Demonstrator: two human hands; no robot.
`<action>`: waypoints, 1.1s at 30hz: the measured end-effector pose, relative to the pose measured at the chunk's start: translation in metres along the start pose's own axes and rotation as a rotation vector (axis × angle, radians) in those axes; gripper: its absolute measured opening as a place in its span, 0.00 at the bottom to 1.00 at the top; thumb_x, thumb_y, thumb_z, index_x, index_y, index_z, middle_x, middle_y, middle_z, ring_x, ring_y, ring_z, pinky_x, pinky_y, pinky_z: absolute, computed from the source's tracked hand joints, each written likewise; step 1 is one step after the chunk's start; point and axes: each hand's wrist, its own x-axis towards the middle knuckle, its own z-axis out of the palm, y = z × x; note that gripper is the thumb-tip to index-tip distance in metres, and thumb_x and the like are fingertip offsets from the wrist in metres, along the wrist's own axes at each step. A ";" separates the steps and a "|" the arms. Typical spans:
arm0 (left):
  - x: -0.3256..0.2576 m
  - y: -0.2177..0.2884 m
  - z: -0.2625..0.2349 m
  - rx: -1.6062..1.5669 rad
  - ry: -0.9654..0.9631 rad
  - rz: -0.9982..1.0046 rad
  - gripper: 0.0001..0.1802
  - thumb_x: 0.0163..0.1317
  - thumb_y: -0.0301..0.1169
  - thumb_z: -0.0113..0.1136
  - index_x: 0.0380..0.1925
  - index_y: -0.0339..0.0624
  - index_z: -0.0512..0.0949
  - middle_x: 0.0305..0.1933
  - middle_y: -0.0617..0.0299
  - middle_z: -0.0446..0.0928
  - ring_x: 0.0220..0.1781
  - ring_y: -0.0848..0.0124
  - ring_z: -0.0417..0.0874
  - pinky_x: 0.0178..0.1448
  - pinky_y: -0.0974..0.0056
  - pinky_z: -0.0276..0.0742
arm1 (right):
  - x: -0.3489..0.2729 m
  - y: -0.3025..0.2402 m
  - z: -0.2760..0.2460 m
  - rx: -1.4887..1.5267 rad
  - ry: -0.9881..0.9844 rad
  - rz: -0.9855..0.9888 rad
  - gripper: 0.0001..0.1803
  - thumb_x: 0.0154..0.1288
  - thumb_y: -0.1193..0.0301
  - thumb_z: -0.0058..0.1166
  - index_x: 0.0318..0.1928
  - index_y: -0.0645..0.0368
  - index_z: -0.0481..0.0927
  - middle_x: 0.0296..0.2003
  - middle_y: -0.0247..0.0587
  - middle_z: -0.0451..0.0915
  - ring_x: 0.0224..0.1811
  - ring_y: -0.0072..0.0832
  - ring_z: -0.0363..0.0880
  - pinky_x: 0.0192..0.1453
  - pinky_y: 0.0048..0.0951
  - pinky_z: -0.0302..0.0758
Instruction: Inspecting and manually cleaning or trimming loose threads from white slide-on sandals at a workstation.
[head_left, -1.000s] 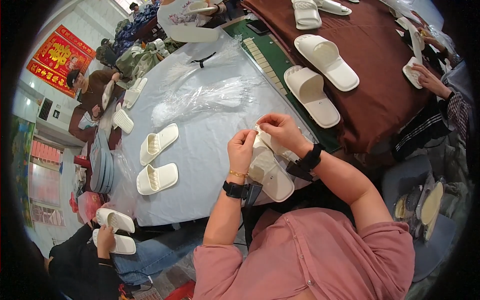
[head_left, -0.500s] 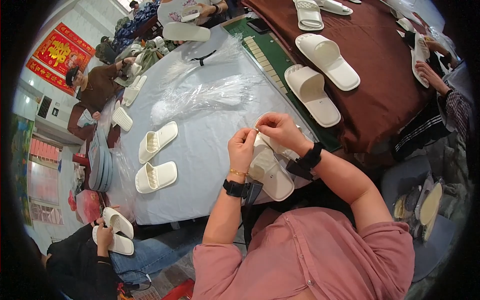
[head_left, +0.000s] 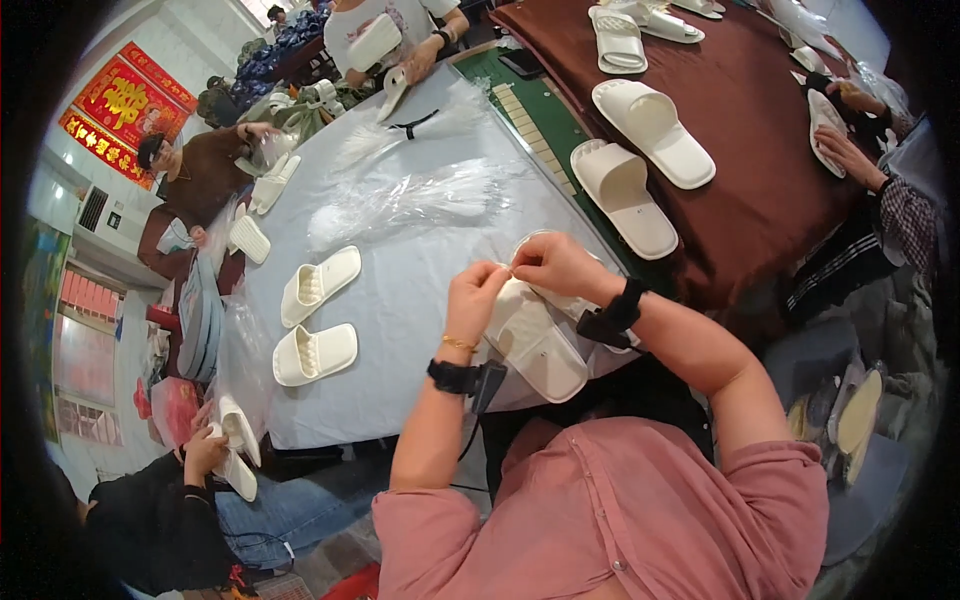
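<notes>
Over a pair of white slide slippers point(head_left: 541, 358) at the table's near edge, my two hands meet fingertip to fingertip. My left hand point(head_left: 474, 300) is closed in a pinch. Close against it, my right hand point(head_left: 566, 268) also pinches with thumb and forefinger. Whatever lies between the fingertips is too small to make out. One slipper shows its sole bed and strap below my hands; the other is partly hidden behind my right hand and wrist.
Two white slippers point(head_left: 318, 354) lie left on the pale blue cloth point(head_left: 400, 375). Beyond my hands is a bundle of clear plastic strips point(head_left: 420, 205). Larger white slippers point(head_left: 655, 135) rest on brown cloth point(head_left: 760, 160) at right. Co-workers handle slippers around the table.
My left hand and wrist have shifted slightly left; both hands stay pinched together. The far co-worker has raised and turned a slipper, and the lower-left co-worker has tilted a pair.
</notes>
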 end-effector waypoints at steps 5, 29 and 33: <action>-0.017 0.049 -0.102 -0.200 0.111 -0.119 0.06 0.60 0.32 0.59 0.26 0.44 0.81 0.17 0.76 0.65 0.18 0.86 0.58 0.22 0.75 0.50 | 0.014 -0.010 -0.074 -0.477 0.288 -0.132 0.09 0.52 0.70 0.59 0.33 0.62 0.82 0.35 0.51 0.81 0.41 0.41 0.80 0.46 0.37 0.75; -0.066 -0.024 -0.126 0.516 0.300 0.212 0.25 0.56 0.33 0.64 0.53 0.38 0.73 0.53 0.51 0.74 0.57 0.57 0.73 0.61 0.58 0.68 | 0.051 0.024 -0.137 -1.360 0.277 -0.073 0.06 0.55 0.72 0.51 0.28 0.57 0.82 0.30 0.40 0.80 0.40 0.36 0.78 0.46 0.31 0.75; -0.076 -0.008 -0.077 0.231 0.142 0.155 0.31 0.56 0.36 0.65 0.59 0.38 0.69 0.55 0.51 0.72 0.58 0.57 0.72 0.59 0.59 0.69 | 0.034 -0.004 -0.074 -1.270 0.213 -0.194 0.08 0.56 0.72 0.49 0.23 0.58 0.78 0.27 0.46 0.78 0.34 0.39 0.78 0.37 0.39 0.76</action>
